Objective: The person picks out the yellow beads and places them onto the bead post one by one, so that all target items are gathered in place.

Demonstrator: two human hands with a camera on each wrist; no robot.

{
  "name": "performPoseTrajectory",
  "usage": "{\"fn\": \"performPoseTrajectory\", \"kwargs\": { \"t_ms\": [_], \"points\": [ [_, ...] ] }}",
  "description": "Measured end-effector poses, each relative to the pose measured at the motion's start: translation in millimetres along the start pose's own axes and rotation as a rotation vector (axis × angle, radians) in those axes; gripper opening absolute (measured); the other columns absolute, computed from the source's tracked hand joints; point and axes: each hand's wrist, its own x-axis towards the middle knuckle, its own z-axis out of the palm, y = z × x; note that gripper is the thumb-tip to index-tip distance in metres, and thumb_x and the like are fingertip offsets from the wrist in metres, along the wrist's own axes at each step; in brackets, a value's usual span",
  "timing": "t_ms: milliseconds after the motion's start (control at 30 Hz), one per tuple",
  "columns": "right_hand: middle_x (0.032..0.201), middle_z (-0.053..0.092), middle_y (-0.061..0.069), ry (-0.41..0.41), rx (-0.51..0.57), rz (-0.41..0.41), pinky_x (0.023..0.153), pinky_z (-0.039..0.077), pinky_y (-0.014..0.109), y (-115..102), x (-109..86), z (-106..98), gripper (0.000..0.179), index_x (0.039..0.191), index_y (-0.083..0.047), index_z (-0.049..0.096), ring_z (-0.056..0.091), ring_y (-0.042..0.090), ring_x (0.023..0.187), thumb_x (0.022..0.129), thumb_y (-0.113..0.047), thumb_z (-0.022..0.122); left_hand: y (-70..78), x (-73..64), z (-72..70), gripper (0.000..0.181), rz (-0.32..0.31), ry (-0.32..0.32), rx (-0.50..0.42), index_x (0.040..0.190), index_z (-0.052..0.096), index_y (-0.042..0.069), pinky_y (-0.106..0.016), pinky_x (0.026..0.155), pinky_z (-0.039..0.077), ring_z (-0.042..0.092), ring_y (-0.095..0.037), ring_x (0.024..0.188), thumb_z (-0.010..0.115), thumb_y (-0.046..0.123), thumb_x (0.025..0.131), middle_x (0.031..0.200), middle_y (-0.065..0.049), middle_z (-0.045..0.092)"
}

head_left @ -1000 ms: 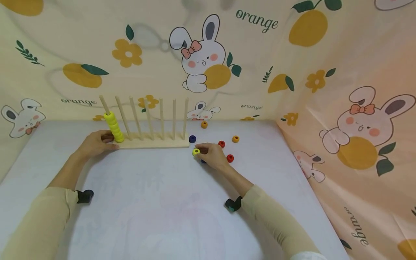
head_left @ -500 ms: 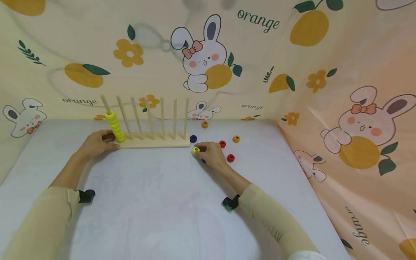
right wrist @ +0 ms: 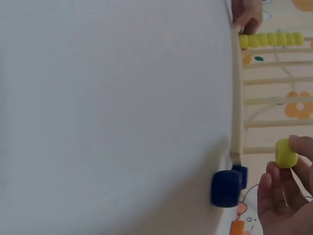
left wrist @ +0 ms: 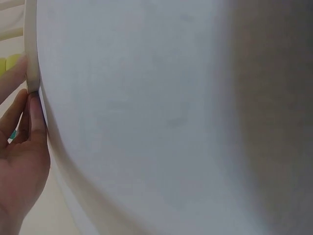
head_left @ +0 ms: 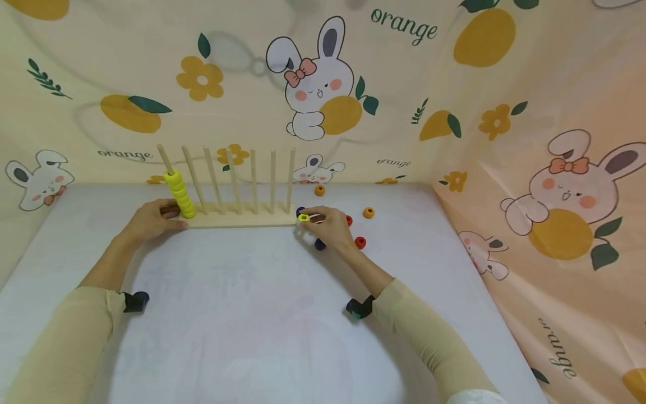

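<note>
A wooden rack (head_left: 242,220) with a row of upright pegs stands toward the back of the white table. Its leftmost peg carries a stack of yellow beads (head_left: 179,194); the other pegs are bare. My left hand (head_left: 146,221) grips the left end of the base, thumb by the front edge in the left wrist view. Just past the rack's right end, my right hand (head_left: 330,230) pinches a single yellow bead (right wrist: 285,154) between thumb and fingers, raised above the table. A dark blue bead (head_left: 300,211) is partly covered behind that bead.
Another dark blue bead (head_left: 320,244) lies beneath the right hand. To its right are two red beads, one nearer (head_left: 360,242), and an orange bead (head_left: 369,212). A second orange bead (head_left: 320,191) sits by the printed back cloth (head_left: 393,101).
My right hand has lifted the yellow bead and moved slightly back toward the rack's right end, uncovering the nearer blue bead. The left hand stays at the base.
</note>
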Motion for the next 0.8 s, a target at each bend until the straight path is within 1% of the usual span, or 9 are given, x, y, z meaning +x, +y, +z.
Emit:
{"fn": "performPoseTrajectory", "kwargs": {
  "t_ms": [200, 433, 567, 800],
  "points": [
    [0.103, 0.075, 0.000, 0.023, 0.049, -0.021, 0.073, 0.059, 0.027, -12, 7.7, -3, 0.032, 0.113, -0.012, 0.076, 0.072, 0.015, 0.085, 0.082, -0.016, 0.082, -1.4, 1.4, 0.4, 0.088, 0.000, -0.001, -0.008, 0.147, 0.030, -0.014, -0.058, 0.113, 0.032, 0.041, -0.048, 0.133, 0.079, 0.028, 0.087, 0.146, -0.035, 0.040],
    [0.098, 0.075, 0.001, 0.054, 0.071, -0.070, 0.071, 0.059, 0.026, -37, 16.1, -8, 0.028, 0.110, -0.012, 0.077, 0.071, 0.013, 0.082, 0.082, -0.015, 0.082, -0.8, 2.2, 0.1, 0.087, 0.010, -0.009, -0.015, 0.147, 0.028, -0.015, -0.057, 0.113, 0.032, 0.041, -0.048, 0.134, 0.078, 0.025, 0.088, 0.146, -0.036, 0.038],
    [0.102, 0.075, 0.001, 0.046, 0.113, -0.097, 0.074, 0.059, 0.026, -55, 22.3, -13, 0.029, 0.111, -0.010, 0.076, 0.072, 0.014, 0.083, 0.083, -0.014, 0.082, 0.8, 1.2, 0.3, 0.088, 0.009, -0.013, -0.018, 0.148, 0.028, -0.015, -0.057, 0.113, 0.032, 0.040, -0.049, 0.134, 0.078, 0.025, 0.088, 0.147, -0.036, 0.038],
    [0.104, 0.075, 0.004, -0.011, 0.116, -0.215, 0.076, 0.060, 0.027, -87, 36.3, -15, 0.032, 0.115, -0.006, 0.074, 0.072, 0.013, 0.084, 0.085, -0.012, 0.080, 1.4, 0.3, 0.3, 0.086, 0.014, -0.006, -0.013, 0.148, 0.029, -0.015, -0.058, 0.114, 0.031, 0.040, -0.049, 0.134, 0.077, 0.025, 0.088, 0.146, -0.036, 0.038]
  ]
}}
